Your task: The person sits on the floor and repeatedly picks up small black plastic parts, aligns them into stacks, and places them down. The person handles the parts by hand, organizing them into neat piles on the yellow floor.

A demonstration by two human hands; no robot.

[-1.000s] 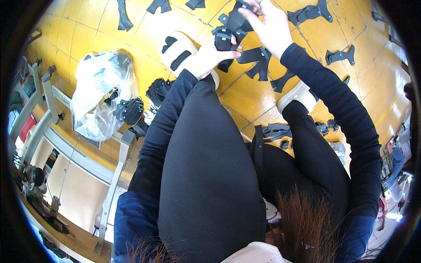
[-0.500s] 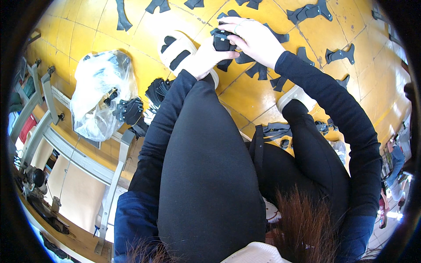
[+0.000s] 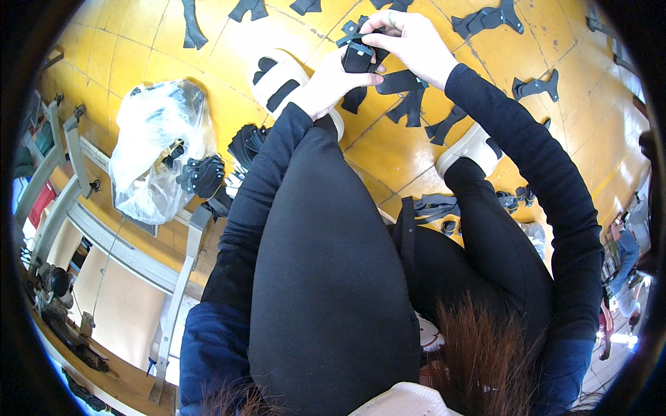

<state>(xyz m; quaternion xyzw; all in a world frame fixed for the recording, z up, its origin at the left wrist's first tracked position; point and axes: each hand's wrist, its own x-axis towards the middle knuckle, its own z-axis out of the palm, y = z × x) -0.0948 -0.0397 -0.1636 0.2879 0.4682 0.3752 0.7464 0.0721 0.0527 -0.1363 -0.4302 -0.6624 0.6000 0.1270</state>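
Note:
Above my left knee, my left hand [image 3: 331, 82] grips a thick stack of black fabric strips [image 3: 357, 59]; small pale labels show on it. To the right of the stack, my right hand [image 3: 416, 43] has thumb and fingers pinched on the stack's upper edge, seemingly on one strip; its fingertips partly hide what they hold. Just below my right hand, a flat black piece [image 3: 401, 82] sticks out to the right past my left thumb. Several forked black fabric pieces [image 3: 407, 107] lie on the yellow tiles below and beyond the hands.
Left of my leg, a clear plastic bag [image 3: 163, 139] stands by bundled black pieces [image 3: 202, 175] and a metal frame [image 3: 125, 239]. More black pieces [image 3: 489, 21] lie on the far floor. Black straps [image 3: 436, 206] rest between my legs. My light shoes [image 3: 281, 82] are on the tiles.
My right hand has drawn slightly right off the top of the stack and now pinches its edge. More of the stack shows, and a flat black piece juts out to the right.

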